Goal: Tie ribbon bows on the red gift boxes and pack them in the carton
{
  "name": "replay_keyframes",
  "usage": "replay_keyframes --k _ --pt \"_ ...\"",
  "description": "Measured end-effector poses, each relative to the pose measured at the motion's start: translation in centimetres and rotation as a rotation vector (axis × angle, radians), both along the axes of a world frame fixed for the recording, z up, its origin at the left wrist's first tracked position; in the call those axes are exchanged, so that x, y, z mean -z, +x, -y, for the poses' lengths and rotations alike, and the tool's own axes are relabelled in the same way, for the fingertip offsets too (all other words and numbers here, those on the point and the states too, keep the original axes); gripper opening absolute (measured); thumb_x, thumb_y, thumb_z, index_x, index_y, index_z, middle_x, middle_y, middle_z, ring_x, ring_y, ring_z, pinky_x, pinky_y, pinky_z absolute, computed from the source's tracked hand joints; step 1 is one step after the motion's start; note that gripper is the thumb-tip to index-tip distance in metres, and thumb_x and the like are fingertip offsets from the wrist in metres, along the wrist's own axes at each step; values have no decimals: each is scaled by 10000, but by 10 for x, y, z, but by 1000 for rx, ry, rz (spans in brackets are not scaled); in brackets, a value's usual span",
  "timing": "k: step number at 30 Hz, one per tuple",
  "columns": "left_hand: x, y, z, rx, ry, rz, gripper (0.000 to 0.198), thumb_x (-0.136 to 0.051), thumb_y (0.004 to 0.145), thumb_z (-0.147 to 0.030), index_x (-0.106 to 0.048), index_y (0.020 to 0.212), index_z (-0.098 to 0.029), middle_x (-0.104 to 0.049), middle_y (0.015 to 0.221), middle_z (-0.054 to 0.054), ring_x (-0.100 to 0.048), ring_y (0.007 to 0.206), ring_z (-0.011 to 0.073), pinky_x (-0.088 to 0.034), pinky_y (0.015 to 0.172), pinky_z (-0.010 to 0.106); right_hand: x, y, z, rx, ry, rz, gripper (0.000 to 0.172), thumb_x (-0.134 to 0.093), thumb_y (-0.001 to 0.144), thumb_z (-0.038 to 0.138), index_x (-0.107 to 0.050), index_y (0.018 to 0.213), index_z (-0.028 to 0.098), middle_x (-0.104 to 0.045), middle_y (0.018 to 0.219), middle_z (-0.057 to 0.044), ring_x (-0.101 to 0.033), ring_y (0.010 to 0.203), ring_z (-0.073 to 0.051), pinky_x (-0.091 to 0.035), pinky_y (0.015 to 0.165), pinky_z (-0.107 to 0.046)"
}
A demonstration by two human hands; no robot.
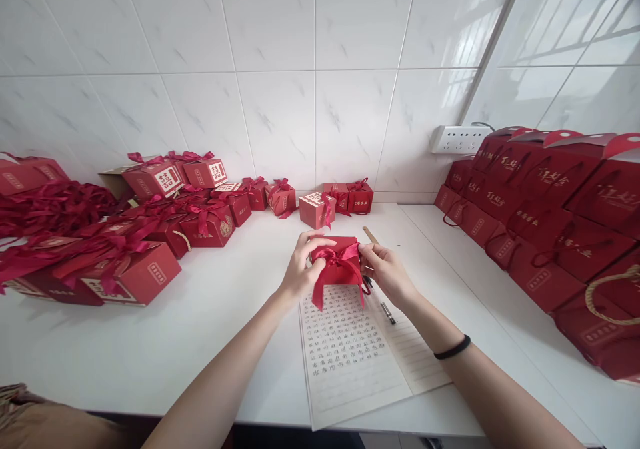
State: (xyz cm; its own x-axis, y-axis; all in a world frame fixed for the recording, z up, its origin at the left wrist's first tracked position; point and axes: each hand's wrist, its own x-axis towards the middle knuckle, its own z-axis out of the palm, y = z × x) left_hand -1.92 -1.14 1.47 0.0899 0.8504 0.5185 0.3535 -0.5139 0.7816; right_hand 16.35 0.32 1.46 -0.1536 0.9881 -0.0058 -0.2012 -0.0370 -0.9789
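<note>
A small red gift box [345, 275] with a ribbon bow [336, 257] is between my two hands, above the top of an open notebook [350, 369]. My left hand [306, 262] is closed round the box's left side, its fingers over the top edge and the thumb near the bow. At the right, my right hand [385, 269] pinches the bow's right loop by the box's edge. Ribbon tails hang down over the written page. A pen [387, 313] lies on the notebook just below my right hand. The far side of the box is hidden.
Many red ribboned boxes [207, 226] crowd the left, beside a heap of loose ribbon [60, 202]. A few more boxes [317, 209] stand near the tiled wall. Stacked red boxes [540, 216] fill the right. A power strip [460, 139] is against the wall.
</note>
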Motion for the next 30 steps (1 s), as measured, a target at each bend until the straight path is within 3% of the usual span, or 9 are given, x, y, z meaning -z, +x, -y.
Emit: replay_keyframes --k 6,11,13,15,17,19,21,24,30 --pt "-3 3 3 -45 12 -54 118 -588 765 -307 -661 765 -215 -506 1109 72 -473 1196 244 -403 1019 382 3 -2 -2 -9 18 32 574 -750 500 681 -528 634 169 -544 548 22 -498 507 -91 -443 542 -240" --pt "-2 4 0 -67 27 -68 79 -632 747 -286 -628 726 -210 -490 1078 65 -475 1188 233 -406 1016 378 4 -2 -2 48 57 79 534 -703 590 665 -519 690 174 -530 558 26 -482 488 -100 -427 519 -251" --pt "-1 5 -1 -80 21 -70 79 -636 747 -281 -622 720 -209 -485 1077 62 -475 1186 234 -402 1020 385 0 0 5 219 214 128 455 -656 700 604 -516 811 185 -530 600 35 -468 498 -102 -406 507 -244" --pt "-1 5 -1 -102 4 -68 89 -638 750 -286 -619 714 -207 -482 1075 62 -480 1175 236 -402 1020 396 -6 1 19 355 521 223 332 -568 820 519 -506 873 198 -533 635 32 -464 519 -106 -390 509 -239" --pt "-1 6 -1 -120 -9 -72 94 -639 753 -293 -623 716 -209 -480 1074 63 -479 1170 239 -407 1014 406 -10 -2 36 254 819 365 276 -454 907 444 -516 805 196 -537 618 16 -464 514 -107 -373 503 -235" --pt "-1 7 -1 -130 1 -82 87 -640 754 -288 -627 716 -211 -485 1051 62 -470 1176 242 -407 1013 408 -11 -9 52 -5 930 609 387 -374 941 429 -489 657 192 -521 554 3 -450 474 -105 -354 491 -242" --pt "-1 7 -1 -133 26 -90 75 -638 754 -274 -624 714 -212 -492 1021 57 -465 1178 238 -405 1013 400 -8 -18 62 -204 822 943 497 -351 944 480 -417 545 192 -488 494 -12 -473 470 -124 -362 514 -265" --pt "-1 7 -1 -135 52 -94 63 -630 756 -258 -618 715 -212 -498 1005 50 -474 1162 230 -406 1012 387 -3 -28 64 -272 542 1252 552 -352 930 573 -385 531 192 -519 522 -50 -570 566 -194 -403 574 -308" --pt "-2 8 -2 -152 42 -92 66 -636 749 -260 -609 715 -210 -498 1011 50 -470 1157 230 -384 1026 394 6 -36 56 -437 45 648 438 -439 879 627 -442 806 195 -594 629 14 -494 345 -100 -335 324 -218"
